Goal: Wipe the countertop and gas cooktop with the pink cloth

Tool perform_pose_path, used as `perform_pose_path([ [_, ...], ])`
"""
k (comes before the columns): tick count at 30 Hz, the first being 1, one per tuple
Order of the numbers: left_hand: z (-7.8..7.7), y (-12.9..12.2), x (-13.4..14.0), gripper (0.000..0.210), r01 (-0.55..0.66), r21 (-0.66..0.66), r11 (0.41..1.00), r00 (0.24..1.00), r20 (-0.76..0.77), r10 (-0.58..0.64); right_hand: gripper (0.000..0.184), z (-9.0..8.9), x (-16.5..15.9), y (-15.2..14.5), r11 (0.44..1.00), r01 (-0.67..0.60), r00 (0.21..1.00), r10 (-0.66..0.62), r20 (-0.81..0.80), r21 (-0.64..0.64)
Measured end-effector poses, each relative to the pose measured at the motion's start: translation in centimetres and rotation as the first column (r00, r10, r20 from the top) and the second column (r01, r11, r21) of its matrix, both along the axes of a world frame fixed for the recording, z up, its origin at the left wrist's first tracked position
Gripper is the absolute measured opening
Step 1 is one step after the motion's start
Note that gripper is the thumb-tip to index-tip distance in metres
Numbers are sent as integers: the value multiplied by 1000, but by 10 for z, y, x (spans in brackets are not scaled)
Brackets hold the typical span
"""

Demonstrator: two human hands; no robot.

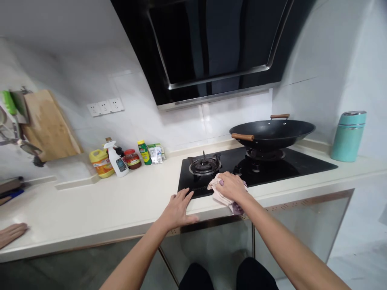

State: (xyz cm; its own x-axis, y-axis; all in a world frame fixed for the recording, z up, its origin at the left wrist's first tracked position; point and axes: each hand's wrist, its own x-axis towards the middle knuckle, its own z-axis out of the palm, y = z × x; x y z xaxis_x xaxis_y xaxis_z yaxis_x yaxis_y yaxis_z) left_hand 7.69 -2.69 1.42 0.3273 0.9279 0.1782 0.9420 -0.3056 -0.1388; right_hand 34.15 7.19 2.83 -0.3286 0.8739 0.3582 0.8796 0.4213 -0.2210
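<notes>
One cloth | beneath right fingers | over front edge of cooktop

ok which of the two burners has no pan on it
The left burner, bare and beyond the cloth; the right burner sits under the black wok.

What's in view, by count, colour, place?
Hood: 1, black, top
Hob: 1, black, on counter
Wok: 1, black, right burner
Flask: 1, turquoise, right
Sockets: 3, white, wall
Board, utensils: 1, several; brown, mixed; left wall
Jug, spray bottle, jar, bottle: 1 each; yellow, white, red, green; back counter
Packets: count unclear, green-white, beside bottle
Another person's hand: 1, bare, far left
Cloth: 1, pinkish, under right hand
Legs: 2, black, bottom
Left hand: 1, bare, hob edge
Right hand: 1, bare, cloth
</notes>
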Motion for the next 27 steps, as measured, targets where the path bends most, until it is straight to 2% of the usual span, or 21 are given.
perform_pose_path([
  [4, -1, -1, -1, 104, -21, 31, 999, 1000, -6, 21, 38, 15, -7, 33, 997, 66, 998, -67, -22, -33],
  [7, -2, -1, 0, 105, -15, 38, 999, 1000, 5, 15, 41, 18, -18, 36, 993, 116, 993, -117, -24, -31],
  [10, -3, -1, -1, 105, 7, 58, 998, 999, 36, -9, 42, 15, -38, 20, 995, 96, 995, -96, -13, -6],
  [15, -7, 0, -4, 117, 54, 135, 989, 992, 105, -69, 37, 7, -77, -22, 996, -74, 997, 75, -5, 50],
  [18, -8, 0, -5, 115, 70, 162, 984, 987, 129, -92, 31, -1, -85, -47, 981, -164, 985, 168, -33, 99],
  [22, -9, 1, -8, 103, 55, 164, 985, 989, 125, -76, 25, -14, -65, -62, 974, -186, 975, 199, -96, 131],
  [27, -11, 3, -8, 91, -4, 170, 985, 996, 91, -12, 28, -26, 4, -48, 991, -39, 986, 58, -154, 127],
])
